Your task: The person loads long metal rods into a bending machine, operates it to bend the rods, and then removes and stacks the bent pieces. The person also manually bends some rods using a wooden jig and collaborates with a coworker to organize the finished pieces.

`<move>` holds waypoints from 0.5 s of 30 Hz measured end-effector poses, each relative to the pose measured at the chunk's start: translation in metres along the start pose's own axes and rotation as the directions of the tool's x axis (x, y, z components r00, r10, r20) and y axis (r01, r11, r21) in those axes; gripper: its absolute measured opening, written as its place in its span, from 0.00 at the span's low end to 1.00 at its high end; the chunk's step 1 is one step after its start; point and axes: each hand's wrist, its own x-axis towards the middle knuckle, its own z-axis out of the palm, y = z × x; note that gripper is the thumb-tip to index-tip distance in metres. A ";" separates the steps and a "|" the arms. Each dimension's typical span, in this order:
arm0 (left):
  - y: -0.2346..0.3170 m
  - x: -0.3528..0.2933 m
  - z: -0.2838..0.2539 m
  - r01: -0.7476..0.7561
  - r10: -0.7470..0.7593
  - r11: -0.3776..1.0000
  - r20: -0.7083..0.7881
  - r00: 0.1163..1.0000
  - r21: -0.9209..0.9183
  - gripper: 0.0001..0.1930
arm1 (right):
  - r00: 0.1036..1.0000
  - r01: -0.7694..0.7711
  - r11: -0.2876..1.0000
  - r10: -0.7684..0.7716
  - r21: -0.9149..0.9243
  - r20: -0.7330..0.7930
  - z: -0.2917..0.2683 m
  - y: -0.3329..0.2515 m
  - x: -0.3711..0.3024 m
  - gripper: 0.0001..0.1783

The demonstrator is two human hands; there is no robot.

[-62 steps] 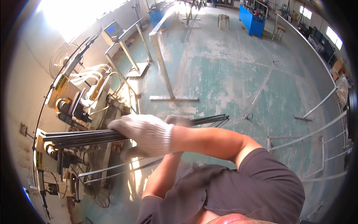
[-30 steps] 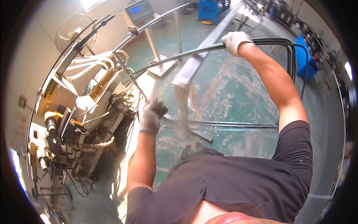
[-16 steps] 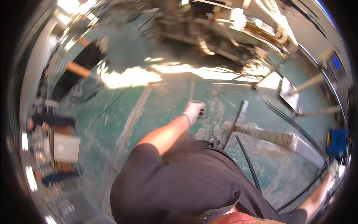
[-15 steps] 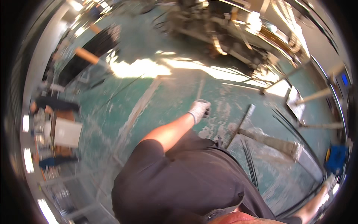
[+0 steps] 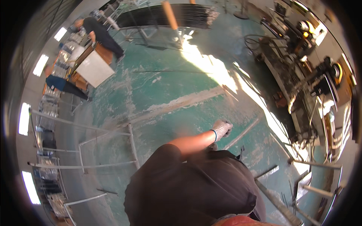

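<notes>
1. The view has been swung left: the machine, seen at the left side about a second ago, is now found at the upper right, and the stand is now cut off by the lower edge.
2. The right hand, seen at the right rim with the bent rods half a second ago, has been lost from view. Whether it is open or closed, and whether the rods are gripped by it, cannot be told.
3. The rods themselves are not shown; they are judged to lie beyond the lower right rim, but this cannot be confirmed.
4. The left hand, gloved, is held in front of the waist above the floor. Its fingers are loosely curled and nothing is seen in it, though its palm is hidden.
5. From the swing, it may be judged that the rods are being carried through a turn one-handed, with the left hand spare.
6. The left forearm is blurred, and the lower view is blocked by the shirt. A co-worker by the box is small and smeared; what is being handled there cannot be made out.
</notes>
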 end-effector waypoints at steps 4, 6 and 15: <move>0.060 0.017 -0.082 -0.084 0.083 0.996 -0.125 0.989 -0.009 0.06 | 0.987 0.057 0.990 -0.075 0.126 0.143 0.045 -0.138 -0.052 0.21; 0.081 0.024 -0.122 -0.128 0.115 0.990 -0.203 0.973 -0.056 0.06 | 0.942 0.072 0.985 -0.119 0.157 0.314 0.075 -0.203 -0.087 0.22; 0.133 0.039 -0.325 -0.218 0.141 0.972 -0.535 0.833 -0.083 0.08 | -0.027 0.829 0.486 -0.458 0.276 0.888 0.236 -0.485 -0.232 0.16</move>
